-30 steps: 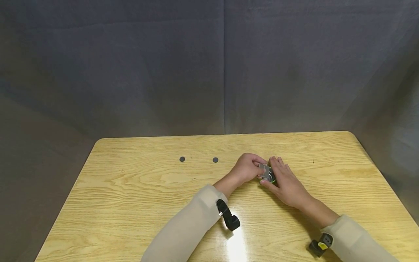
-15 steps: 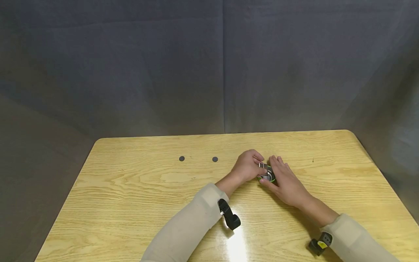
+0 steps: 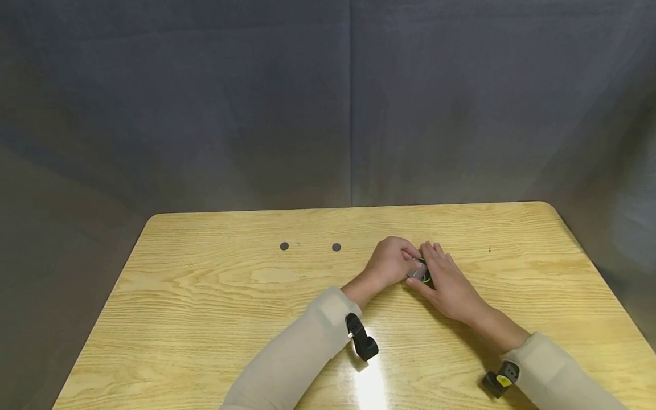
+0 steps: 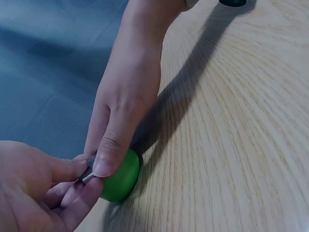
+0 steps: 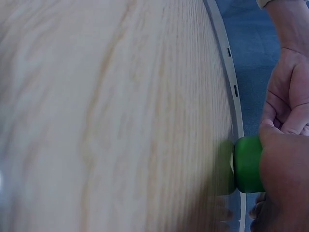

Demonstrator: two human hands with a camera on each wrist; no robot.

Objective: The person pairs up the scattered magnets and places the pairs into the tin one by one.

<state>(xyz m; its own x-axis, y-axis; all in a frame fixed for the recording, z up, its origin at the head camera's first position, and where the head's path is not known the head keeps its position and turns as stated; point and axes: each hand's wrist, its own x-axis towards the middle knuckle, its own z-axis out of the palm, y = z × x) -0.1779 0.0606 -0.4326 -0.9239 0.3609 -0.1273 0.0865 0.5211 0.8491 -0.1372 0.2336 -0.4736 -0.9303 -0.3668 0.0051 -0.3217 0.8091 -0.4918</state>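
My left hand (image 3: 386, 263) pinches a small flat silver metal piece (image 3: 418, 271) between thumb and fingers. In the left wrist view the edge of the metal piece (image 4: 88, 177) shows at those fingertips, just at the mouth of a round green cup (image 4: 123, 179). My right hand (image 3: 452, 289) holds this cup from its right side, thumb towards me and fingers along the far side. The right wrist view shows the green cup (image 5: 248, 164) standing on the table, partly covered by the right hand. What the cup contains is mostly hidden by both hands.
Two small dark discs (image 3: 284, 246) (image 3: 336, 247) lie on the wooden table (image 3: 215, 324), left of my hands. A dark cloth (image 3: 256, 114) hangs behind the table's far edge. Black camera mounts (image 3: 363, 337) sit on both wrists.
The metal piece has tilted and turned in my left fingers, and now sits further over the cup. My left hand shifted slightly; the right hand and cup stay in place.
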